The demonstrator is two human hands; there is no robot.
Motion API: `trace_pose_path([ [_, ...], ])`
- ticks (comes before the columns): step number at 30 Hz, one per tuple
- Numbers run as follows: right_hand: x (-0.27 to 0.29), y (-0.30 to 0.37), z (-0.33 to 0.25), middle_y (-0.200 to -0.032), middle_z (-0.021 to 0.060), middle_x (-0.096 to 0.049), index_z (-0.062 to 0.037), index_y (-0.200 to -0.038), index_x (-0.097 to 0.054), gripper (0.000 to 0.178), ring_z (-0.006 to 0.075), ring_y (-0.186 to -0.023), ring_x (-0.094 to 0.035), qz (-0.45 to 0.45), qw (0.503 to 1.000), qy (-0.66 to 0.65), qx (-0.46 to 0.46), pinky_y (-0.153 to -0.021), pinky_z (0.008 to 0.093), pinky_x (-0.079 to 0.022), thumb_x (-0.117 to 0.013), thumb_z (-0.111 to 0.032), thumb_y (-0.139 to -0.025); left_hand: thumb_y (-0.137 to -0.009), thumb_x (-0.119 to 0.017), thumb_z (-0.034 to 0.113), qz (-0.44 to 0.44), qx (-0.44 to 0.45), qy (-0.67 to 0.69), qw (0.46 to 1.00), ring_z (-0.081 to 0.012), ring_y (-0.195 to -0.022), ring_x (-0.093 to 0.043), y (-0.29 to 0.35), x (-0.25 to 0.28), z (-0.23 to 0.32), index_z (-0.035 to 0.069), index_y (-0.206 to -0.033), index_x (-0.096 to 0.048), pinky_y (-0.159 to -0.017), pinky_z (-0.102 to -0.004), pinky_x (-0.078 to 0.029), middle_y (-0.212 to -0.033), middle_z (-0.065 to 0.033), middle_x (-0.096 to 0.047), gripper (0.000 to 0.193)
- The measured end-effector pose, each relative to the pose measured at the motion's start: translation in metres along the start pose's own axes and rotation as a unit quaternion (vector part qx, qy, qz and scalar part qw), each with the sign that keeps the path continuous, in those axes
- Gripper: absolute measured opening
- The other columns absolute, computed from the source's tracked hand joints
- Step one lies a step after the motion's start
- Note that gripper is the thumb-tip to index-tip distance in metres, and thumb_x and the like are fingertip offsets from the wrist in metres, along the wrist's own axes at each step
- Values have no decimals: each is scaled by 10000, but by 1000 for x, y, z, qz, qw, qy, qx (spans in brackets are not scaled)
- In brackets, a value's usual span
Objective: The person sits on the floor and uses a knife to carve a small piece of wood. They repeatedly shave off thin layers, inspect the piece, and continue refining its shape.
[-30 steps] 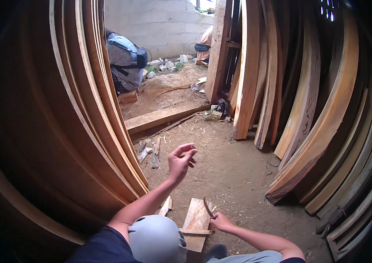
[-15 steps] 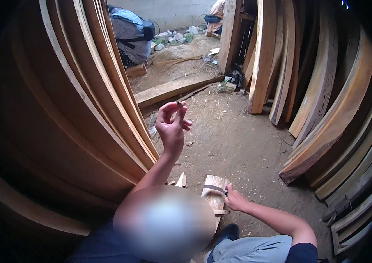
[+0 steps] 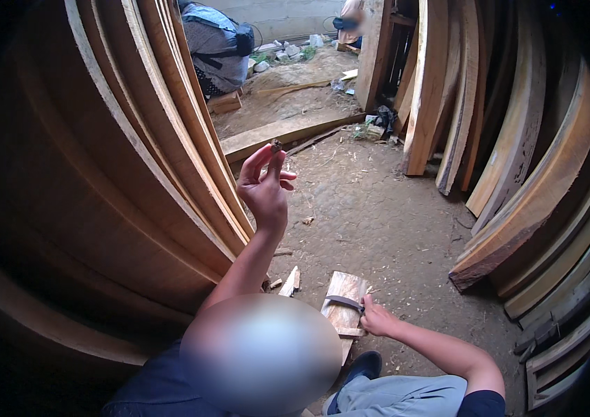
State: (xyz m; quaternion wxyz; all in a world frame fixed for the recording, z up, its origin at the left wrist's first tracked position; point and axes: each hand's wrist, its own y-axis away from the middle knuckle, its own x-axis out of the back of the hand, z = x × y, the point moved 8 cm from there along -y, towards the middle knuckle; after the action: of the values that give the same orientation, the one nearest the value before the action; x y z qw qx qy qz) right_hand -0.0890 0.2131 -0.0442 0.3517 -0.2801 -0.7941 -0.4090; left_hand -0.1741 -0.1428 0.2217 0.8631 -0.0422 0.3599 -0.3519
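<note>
Raised out in front, my left hand [image 3: 265, 198] pinches a small dark brown lump [image 3: 276, 145] between thumb and fingertips; its kind cannot be made out. Lower and to the right, my right hand [image 3: 378, 319] is closed round the dark handle of a knife [image 3: 343, 301]. The slightly curved blade lies across a pale block of wood [image 3: 348, 283] on the ground, pointing left. A small crosspiece of wood [image 3: 352, 332] sits at the block's near end. A blurred round patch covers what lies left of the block's near end.
Tall planks [image 3: 149, 132] lean close on my left, and more boards [image 3: 517, 153] stand along the right. Wood scraps [image 3: 291, 281] lie left of the block. A beam [image 3: 288, 135] crosses the dirt floor ahead. Beyond it are a cloth-covered shape [image 3: 220, 55] and a partly visible person [image 3: 351, 21].
My left hand has moved slightly up and left, still pinching the brown lump. The knife blade has tilted a little, its handle end lower. The whole view has shifted slightly.
</note>
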Motion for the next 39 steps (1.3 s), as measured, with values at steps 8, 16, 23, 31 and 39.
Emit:
trace_pose_path([
  [8,-16,-3,6,-1004,390,-591,30,-1257,-325,454,527,-963,-617,-34,999,-26,-9,-871,561,-484,-481,-144,-867,-881,-763,67,1,-43,31,999,-144,-575,-666,-12,12,8,18,-1088,-691,-439,-222,-466,-933,-94,-741,225],
  [16,-7,5,-11,-1007,379,-605,2,-1308,-253,540,530,-972,-621,-49,999,-5,-3,-848,554,-496,-523,-170,-874,-852,-790,75,7,-56,40,998,-137,-591,-672,-16,13,28,26,-1117,-710,-439,-224,-458,-924,-75,-746,281],
  [23,-13,6,-8,-914,348,-624,-24,-1331,-236,586,519,-910,-643,-52,998,-24,-8,-801,557,-506,-556,-125,-851,-842,-795,69,40,-44,57,997,-138,-585,-667,-22,20,28,42,-1093,-740,-453,-233,-468,-929,-74,-750,259],
  [31,-22,-2,-3,-970,343,-624,-14,-1348,-211,636,486,-964,-650,-78,996,-41,-21,-833,531,-510,-566,-58,-822,-848,-795,95,30,-42,52,997,-119,-609,-667,-24,23,23,62,-1134,-735,-506,-236,-476,-936,-67,-765,293],
  [39,-16,2,-3,-930,360,-628,-19,-1345,-213,634,506,-903,-648,-34,998,-42,12,-821,543,-507,-570,-61,-822,-831,-814,95,34,-54,50,997,-111,-608,-659,-22,23,24,52,-1112,-733,-502,-229,-457,-931,-63,-760,296],
])
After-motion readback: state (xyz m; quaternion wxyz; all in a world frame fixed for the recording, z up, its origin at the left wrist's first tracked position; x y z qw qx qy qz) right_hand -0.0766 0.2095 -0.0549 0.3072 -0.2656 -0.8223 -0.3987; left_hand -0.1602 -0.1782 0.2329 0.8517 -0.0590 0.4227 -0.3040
